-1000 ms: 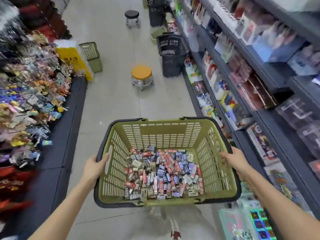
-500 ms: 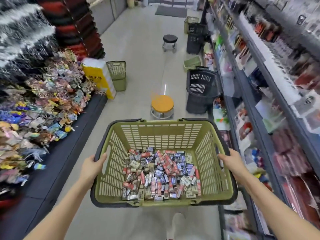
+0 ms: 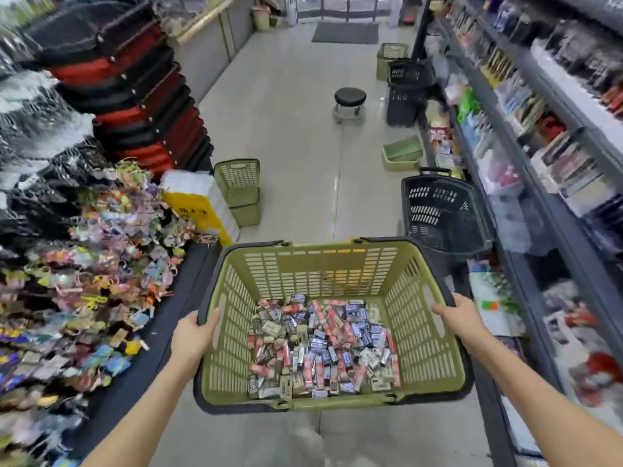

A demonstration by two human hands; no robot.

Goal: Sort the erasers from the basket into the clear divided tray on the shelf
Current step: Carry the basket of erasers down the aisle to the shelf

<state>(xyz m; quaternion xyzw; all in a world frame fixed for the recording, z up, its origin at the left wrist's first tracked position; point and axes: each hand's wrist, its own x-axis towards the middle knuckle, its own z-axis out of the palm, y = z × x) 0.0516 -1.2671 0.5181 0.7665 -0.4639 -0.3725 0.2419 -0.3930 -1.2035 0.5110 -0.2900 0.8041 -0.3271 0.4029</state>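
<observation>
While both arms reach forward, the olive-green slotted plastic basket with a dark rim [image 3: 323, 248] is held level above the pale tiled aisle floor [image 3: 303, 146].

Left hand [image 3: 194, 333]: clasps the basket's left rim, fingers curled over the dark edge near the handle slot.

Right hand [image 3: 460, 320]: clasps the right rim at the matching spot, thumb lying along the top edge; the remaining fingers wrap the outside and are out of sight.

Contents: a loose heap of small rectangular erasers in red, blue and beige paper sleeves [image 3: 320, 345]. They cover the basket's floor from left wall to right wall, jumbled, lying at all angles, several layers deep in places. None touches either hand.

Surroundings: black slotted basket [image 3: 441, 214] on the floor just beyond the far right corner of the held basket; two stacked green baskets [image 3: 237, 190] beside a yellow-and-white sign [image 3: 199, 210]; black round stool [image 3: 350, 104] further up the aisle. Shelving with packaged goods [image 3: 539, 197] runs along the right, blurred.
</observation>
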